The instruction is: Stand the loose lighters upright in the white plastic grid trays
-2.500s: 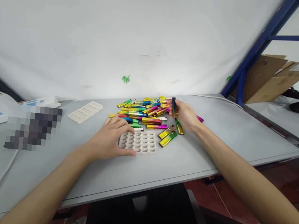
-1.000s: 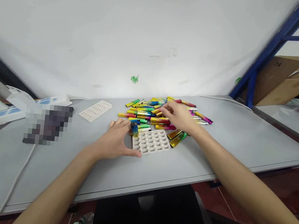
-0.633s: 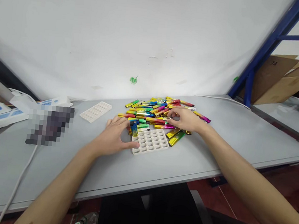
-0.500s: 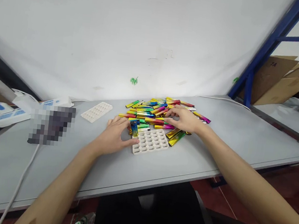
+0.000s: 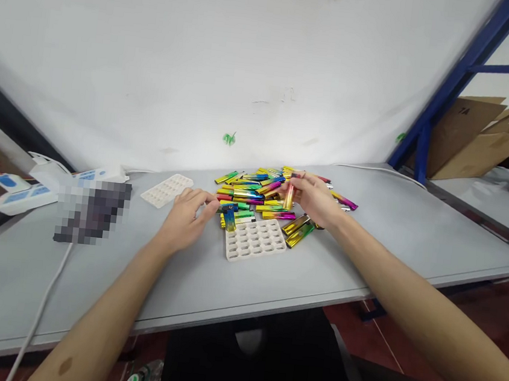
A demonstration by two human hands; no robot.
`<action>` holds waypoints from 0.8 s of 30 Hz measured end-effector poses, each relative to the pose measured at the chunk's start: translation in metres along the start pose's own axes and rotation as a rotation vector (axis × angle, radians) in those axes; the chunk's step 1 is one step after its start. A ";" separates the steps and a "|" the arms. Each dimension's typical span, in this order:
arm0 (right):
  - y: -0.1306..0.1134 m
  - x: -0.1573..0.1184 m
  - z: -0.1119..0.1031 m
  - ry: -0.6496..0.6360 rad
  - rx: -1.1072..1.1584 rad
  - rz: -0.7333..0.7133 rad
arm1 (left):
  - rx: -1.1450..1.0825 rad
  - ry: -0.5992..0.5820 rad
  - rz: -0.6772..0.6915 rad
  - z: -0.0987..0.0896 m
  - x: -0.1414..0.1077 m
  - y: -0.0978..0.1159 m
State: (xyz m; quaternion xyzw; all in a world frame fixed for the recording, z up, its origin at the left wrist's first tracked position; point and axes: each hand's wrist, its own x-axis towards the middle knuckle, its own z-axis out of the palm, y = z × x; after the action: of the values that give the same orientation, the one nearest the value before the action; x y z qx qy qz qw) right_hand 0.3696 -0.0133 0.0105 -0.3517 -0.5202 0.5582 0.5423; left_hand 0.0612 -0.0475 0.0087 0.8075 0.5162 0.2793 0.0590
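Shiny multicoloured lighters lie in a loose pile [image 5: 255,187] on the grey table. In front of it is a white tray [image 5: 256,240] with rows of slots; a blue and yellow lighter [image 5: 230,219] stands in its far left corner. My right hand [image 5: 315,198], over the pile's right side, is closed on a red and gold lighter [image 5: 289,195] held upright. To the left of the tray, thumb and forefinger of my left hand [image 5: 185,216] are pinched at the end of a dark greenish lighter [image 5: 222,208], partly hidden among those behind.
A second white tray [image 5: 166,190] lies at the back left. Beyond it are a power strip [image 5: 26,195], a blurred dark object [image 5: 101,214] and a white cable [image 5: 45,302]. The wall closes off the back; a blue frame [image 5: 423,147] and cardboard boxes [image 5: 478,141] stand right.
My right hand has lifted a red and gold lighter from the pile and turned it upright. My left hand has drawn back left from the tray, its fingers now pinched.
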 end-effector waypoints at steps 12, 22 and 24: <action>-0.009 -0.002 0.002 0.074 0.214 0.161 | 0.009 0.005 -0.046 0.001 0.002 0.001; -0.007 -0.002 -0.002 0.033 0.159 0.168 | 0.018 -0.017 -0.070 0.001 0.002 0.000; -0.008 -0.003 0.001 0.037 0.172 0.154 | 0.021 -0.017 -0.079 0.001 0.002 0.001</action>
State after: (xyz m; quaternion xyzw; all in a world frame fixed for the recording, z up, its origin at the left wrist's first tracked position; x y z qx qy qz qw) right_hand 0.3716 -0.0175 0.0183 -0.3531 -0.4315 0.6343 0.5355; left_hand 0.0629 -0.0454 0.0092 0.7894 0.5501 0.2645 0.0656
